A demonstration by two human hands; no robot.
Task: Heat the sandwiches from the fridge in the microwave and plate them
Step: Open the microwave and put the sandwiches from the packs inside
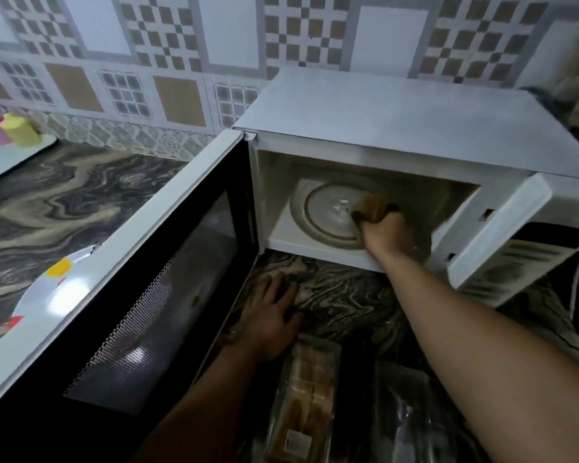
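The white microwave stands with its door swung wide to the left. My right hand reaches into the cavity and grips a brown sandwich just over the glass turntable. My left hand lies flat with spread fingers on the marble counter in front of the microwave. Just below that hand lies a clear plastic sandwich pack with more sandwiches inside. A white plate with red and yellow marks sits on the counter left of the door.
The open door blocks the space between the plate and the microwave front. Pink and yellow plastic containers stand on a pale tray at the far left. A second clear wrapper lies right of the sandwich pack. Patterned tiles back the counter.
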